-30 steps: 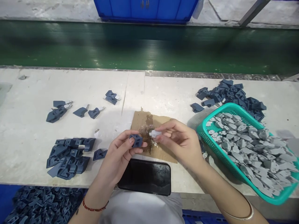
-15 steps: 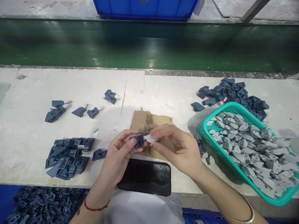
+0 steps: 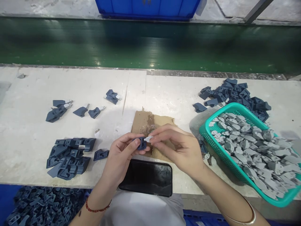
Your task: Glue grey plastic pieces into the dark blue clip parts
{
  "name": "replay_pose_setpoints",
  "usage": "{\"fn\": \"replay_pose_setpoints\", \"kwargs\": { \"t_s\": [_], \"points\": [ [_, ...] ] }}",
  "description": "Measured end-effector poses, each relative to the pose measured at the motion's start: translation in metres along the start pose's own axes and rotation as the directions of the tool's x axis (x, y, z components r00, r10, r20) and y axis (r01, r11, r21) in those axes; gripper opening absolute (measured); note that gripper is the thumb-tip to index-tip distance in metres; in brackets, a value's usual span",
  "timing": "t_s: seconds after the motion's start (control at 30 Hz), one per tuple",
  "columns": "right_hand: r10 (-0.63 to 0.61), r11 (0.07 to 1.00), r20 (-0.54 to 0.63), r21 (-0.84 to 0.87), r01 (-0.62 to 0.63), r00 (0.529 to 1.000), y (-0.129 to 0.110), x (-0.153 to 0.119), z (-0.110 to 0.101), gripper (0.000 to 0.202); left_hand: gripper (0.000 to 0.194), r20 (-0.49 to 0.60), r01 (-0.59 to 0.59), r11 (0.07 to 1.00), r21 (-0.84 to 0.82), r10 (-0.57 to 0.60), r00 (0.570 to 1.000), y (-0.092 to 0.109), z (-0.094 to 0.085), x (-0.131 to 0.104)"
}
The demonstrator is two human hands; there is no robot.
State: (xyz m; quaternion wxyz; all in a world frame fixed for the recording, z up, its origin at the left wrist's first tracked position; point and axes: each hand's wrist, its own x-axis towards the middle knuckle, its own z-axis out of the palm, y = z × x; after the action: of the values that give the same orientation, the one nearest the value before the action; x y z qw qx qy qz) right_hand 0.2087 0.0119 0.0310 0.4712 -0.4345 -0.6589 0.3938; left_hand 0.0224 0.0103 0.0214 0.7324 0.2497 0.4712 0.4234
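Near the middle, my left hand (image 3: 124, 149) is closed on a dark blue plastic part (image 3: 142, 143). My right hand (image 3: 176, 144) pinches a small light grey piece (image 3: 148, 139), its tip touching the right side of the blue part. Beneath both hands lies a brown cardboard piece (image 3: 141, 121) with a dark wet-looking stain. A black phone (image 3: 148, 178) rests just in front of it. To the left is a cluster of blue parts (image 3: 68, 157); farther back, several blue parts (image 3: 94, 112) have light pieces attached.
A green basket (image 3: 204, 130) of grey pieces stands at the right, with a pile of blue parts (image 3: 235, 91) behind it. A green conveyor belt (image 3: 150, 47) crosses the back, below a blue crate (image 3: 145, 9). More blue parts (image 3: 44, 204) fill a container at lower left.
The grey piece in my right hand has moved left, closer against the blue part. My left hand has turned the blue part slightly.
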Motion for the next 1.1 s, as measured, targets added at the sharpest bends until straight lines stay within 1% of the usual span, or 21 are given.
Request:
{"fn": "replay_pose_setpoints", "kwargs": {
  "t_s": [0.13,0.17,0.23,0.33,0.43,0.53,0.6,0.67,0.73,0.8,0.87,0.97,1.03,1.1],
  "points": [
    [0.008,0.999,-0.020,0.037,-0.007,1.000,0.000,-0.002,0.001,0.015,0.019,0.006,-0.020,1.000,0.020,0.020,1.000,-0.001,-0.001,-0.001],
    [0.028,0.998,-0.035,0.060,-0.026,0.999,0.001,-0.002,0.001,0.014,0.019,0.005,-0.037,0.999,0.030,0.037,0.999,-0.001,-0.001,-0.002],
    [0.107,0.987,-0.068,0.129,-0.097,0.992,0.001,-0.003,0.001,0.013,0.019,-0.009,-0.086,0.994,0.065,0.086,0.996,-0.002,-0.002,-0.002],
    [0.220,0.950,-0.087,0.245,-0.193,0.972,0.002,-0.002,0.001,0.015,0.017,-0.046,-0.170,0.976,0.133,0.178,0.983,-0.004,-0.004,-0.002],
    [0.259,0.926,-0.077,0.305,-0.224,0.963,0.001,0.001,0.000,0.008,0.014,-0.040,-0.192,0.966,0.176,0.202,0.979,-0.004,-0.007,-0.002],
    [0.275,0.916,-0.059,0.321,-0.243,0.960,0.000,0.003,-0.001,0.007,0.017,0.024,-0.151,0.970,0.192,0.149,0.988,-0.003,-0.010,-0.003],
    [0.271,0.913,-0.057,0.332,-0.238,0.961,0.001,0.002,-0.001,0.007,0.020,0.089,-0.138,0.973,0.187,0.123,0.988,-0.003,-0.011,-0.005],
    [0.274,0.908,-0.060,0.346,-0.237,0.960,0.003,0.001,-0.001,0.006,0.021,0.165,-0.158,0.971,0.182,0.128,0.978,-0.002,-0.011,-0.008],
    [0.282,0.898,-0.064,0.367,-0.241,0.957,0.004,-0.001,-0.001,0.005,0.019,0.228,-0.219,0.949,0.225,0.167,0.959,-0.001,-0.011,-0.011],
    [0.283,0.890,-0.063,0.390,-0.238,0.957,0.004,-0.002,-0.001,0.005,0.017,0.275,-0.311,0.885,0.347,0.221,0.936,0.001,-0.011,-0.013],
    [0.268,0.888,-0.050,0.400,-0.227,0.962,0.002,-0.003,0.000,0.004,0.017,0.337,-0.395,0.770,0.501,0.247,0.908,0.004,-0.012,-0.014],
    [0.235,0.902,-0.008,0.374,-0.215,0.972,-0.003,-0.003,0.000,0.009,0.016,0.441,-0.474,0.596,0.648,0.214,0.872,0.006,-0.014,-0.014],
    [0.213,0.919,0.000,0.340,-0.200,0.977,-0.004,-0.003,0.001,0.011,0.014,0.490,-0.506,0.511,0.695,0.180,0.853,0.007,-0.015,-0.013],
    [0.196,0.939,-0.016,0.292,-0.183,0.980,-0.004,-0.003,0.001,0.010,0.013,0.522,-0.529,0.446,0.722,0.150,0.840,0.007,-0.014,-0.013]
  ]
}}
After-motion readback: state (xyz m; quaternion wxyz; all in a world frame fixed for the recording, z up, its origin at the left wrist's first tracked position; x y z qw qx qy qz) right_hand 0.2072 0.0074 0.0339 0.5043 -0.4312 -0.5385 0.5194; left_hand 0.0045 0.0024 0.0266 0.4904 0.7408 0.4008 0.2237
